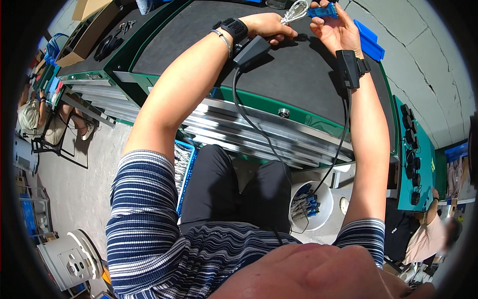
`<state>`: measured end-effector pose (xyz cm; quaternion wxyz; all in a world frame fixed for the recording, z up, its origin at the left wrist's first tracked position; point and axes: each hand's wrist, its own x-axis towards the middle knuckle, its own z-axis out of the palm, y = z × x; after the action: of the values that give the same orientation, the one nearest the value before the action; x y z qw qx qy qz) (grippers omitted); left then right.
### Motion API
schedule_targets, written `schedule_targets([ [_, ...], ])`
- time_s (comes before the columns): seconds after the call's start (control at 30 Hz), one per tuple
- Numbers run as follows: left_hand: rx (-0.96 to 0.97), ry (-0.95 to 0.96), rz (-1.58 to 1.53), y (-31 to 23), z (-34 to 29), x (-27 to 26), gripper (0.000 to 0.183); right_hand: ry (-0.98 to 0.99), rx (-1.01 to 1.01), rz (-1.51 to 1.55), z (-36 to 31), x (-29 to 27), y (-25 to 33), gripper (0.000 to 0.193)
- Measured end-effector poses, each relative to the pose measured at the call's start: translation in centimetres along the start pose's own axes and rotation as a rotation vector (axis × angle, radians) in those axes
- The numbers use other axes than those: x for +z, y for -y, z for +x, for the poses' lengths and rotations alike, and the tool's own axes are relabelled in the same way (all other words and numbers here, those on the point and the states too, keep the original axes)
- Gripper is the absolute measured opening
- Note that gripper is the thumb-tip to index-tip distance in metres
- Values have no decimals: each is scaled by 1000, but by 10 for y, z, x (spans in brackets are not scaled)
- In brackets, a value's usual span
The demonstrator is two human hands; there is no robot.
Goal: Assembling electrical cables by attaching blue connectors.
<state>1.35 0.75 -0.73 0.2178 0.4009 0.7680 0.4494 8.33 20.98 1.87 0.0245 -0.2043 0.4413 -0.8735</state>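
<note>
bucket (327, 213): blue-ended cables (305, 205) | crate (187, 175): pale bundles (180, 160) | right hand (341, 35): connector (322, 11)

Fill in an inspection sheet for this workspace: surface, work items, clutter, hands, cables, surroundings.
Surface: dark mat on a green bench.
Work items: blue plug-like piece; pale cable bundle between the hands.
Clutter: blue tray by the bench's right edge; cardboard box at left.
Hands: right hand grips the blue piece; left hand is beside the bundle, its hold unclear.
Cables: black cords run from boxes on both wrists.
Surroundings: white bucket of blue-ended cables below; people at left and right.
</note>
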Motion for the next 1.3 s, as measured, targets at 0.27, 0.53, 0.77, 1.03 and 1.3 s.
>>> schedule_targets([
  [0.27, 17, 26, 35, -1, -1, 0, 30, -12, 19, -56, -1, 3, 2, 30],
  [0.53, 27, 44, 29, 2, 3, 0, 31, -8, 7, -3, 1, 5, -1, 37],
  [0.77, 48, 36, 20, 1, 1, -1, 29, -149, -29, 32, 0, 8, -4, 33],
  [1.03, 45, 49, 51, 3, 2, -1, 33, -47, -7, -77, 1, 0, 2, 34],
  [1.3, 54, 58, 25, 5, 5, -1, 33, -166, -54, -61, 2, -1, -4, 38],
])
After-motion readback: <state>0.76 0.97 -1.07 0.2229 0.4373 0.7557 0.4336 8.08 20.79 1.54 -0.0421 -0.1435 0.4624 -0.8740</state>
